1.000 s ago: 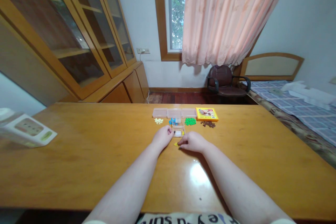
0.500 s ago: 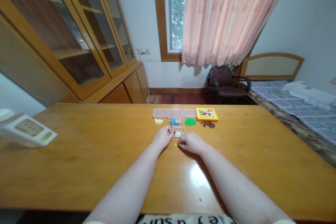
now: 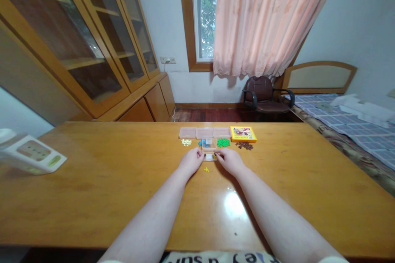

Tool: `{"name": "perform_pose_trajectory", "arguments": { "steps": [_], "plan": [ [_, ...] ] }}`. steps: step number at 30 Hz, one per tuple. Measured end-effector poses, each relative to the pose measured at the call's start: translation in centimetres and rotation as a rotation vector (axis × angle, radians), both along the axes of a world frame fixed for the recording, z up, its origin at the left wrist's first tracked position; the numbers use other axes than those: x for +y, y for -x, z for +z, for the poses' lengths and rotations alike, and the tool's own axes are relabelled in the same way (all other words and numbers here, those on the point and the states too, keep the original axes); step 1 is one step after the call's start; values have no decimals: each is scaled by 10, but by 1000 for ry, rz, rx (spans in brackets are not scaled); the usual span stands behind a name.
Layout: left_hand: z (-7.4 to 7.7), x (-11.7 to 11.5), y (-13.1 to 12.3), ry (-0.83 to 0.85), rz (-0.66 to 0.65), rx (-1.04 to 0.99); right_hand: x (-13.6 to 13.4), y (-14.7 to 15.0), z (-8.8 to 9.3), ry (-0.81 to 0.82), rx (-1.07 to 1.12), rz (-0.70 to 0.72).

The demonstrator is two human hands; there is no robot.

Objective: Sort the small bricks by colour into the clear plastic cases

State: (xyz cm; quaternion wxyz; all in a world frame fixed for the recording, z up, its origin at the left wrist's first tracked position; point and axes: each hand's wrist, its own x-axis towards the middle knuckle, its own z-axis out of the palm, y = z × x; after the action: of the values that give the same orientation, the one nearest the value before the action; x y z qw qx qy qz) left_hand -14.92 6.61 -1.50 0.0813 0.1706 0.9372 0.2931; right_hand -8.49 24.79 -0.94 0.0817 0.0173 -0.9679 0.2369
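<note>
A small clear plastic box point(image 3: 210, 158) with its lid folded back lies in the middle of the table, with something white inside. My left hand point(image 3: 191, 161) is closed at its left side, thumb and fingertips gripping the rim. At the right end of the box, my right hand point(image 3: 230, 161) pinches a small yellow piece; its fingertips partly hide the yellow in there. A little pile of yellow pieces point(image 3: 206, 169) lies on the table just in front of the box. Blue pieces point(image 3: 202, 143) show behind and through the clear lid point(image 3: 210, 144).
Cream pieces point(image 3: 186, 142), green pieces point(image 3: 224, 142) and brown pieces point(image 3: 245, 146) lie in piles behind my hands. Beyond them are several clear trays point(image 3: 187, 132) in a row and a yellow picture box point(image 3: 243, 134). A white container point(image 3: 33, 152) stands far left on the wooden table point(image 3: 123, 197).
My right hand has moved forward from the yellow pile to the right end of the clear box, uncovering the pile. My left hand has stayed at the box.
</note>
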Motion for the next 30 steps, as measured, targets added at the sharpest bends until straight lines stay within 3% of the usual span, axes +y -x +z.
{"name": "perform_pose_trajectory", "arguments": {
  "steps": [7,15,30],
  "plan": [
    [-5,0,2,-16,-21,27,-10,-9,3,17,-110,349],
    [-4,0,1,-18,-16,34,-23,-9,-1,-170,-121,352],
    [-10,-1,4,-5,-23,42,-24,-13,7,-278,-86,391]
  ]
}}
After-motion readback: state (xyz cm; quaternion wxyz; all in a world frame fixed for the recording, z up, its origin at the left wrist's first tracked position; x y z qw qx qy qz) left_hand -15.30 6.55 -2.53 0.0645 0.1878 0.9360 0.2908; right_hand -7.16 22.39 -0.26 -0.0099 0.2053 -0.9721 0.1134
